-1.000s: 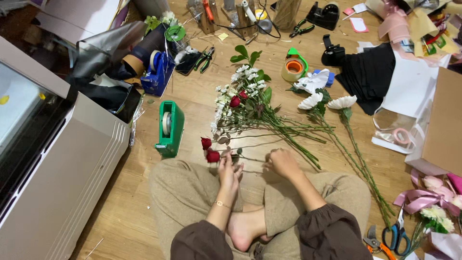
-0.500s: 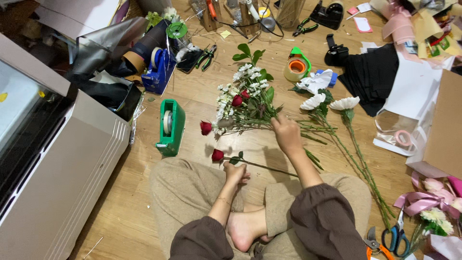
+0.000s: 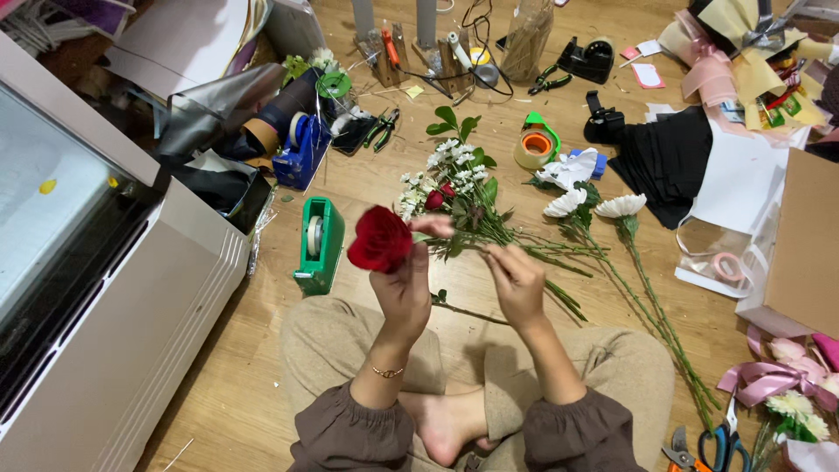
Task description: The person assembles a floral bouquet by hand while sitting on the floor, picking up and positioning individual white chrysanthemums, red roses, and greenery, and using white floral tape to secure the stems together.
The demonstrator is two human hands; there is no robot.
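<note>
My left hand (image 3: 404, 293) holds a red rose (image 3: 380, 239) up in front of me, bloom to the left. The rose's green stem runs to the right, where the fingers of my right hand (image 3: 517, 280) pinch it. On the wooden floor just beyond lies a bunch of small white flowers with red roses (image 3: 461, 188). A loose stem (image 3: 472, 312) lies by my knees. I sit cross-legged, one bare foot showing.
A green tape dispenser (image 3: 319, 240) stands to the left, beside a white cabinet (image 3: 114, 297). White long-stemmed flowers (image 3: 594, 205), a tape roll (image 3: 535, 147), black cloth (image 3: 664, 157) and a cardboard box (image 3: 808, 245) lie to the right. Scissors (image 3: 721, 441) and pink ribbon (image 3: 769, 380) sit at lower right.
My left hand took a red rose off the floor and raised it. My right hand drew back from the flower bunch and took the rose's stem.
</note>
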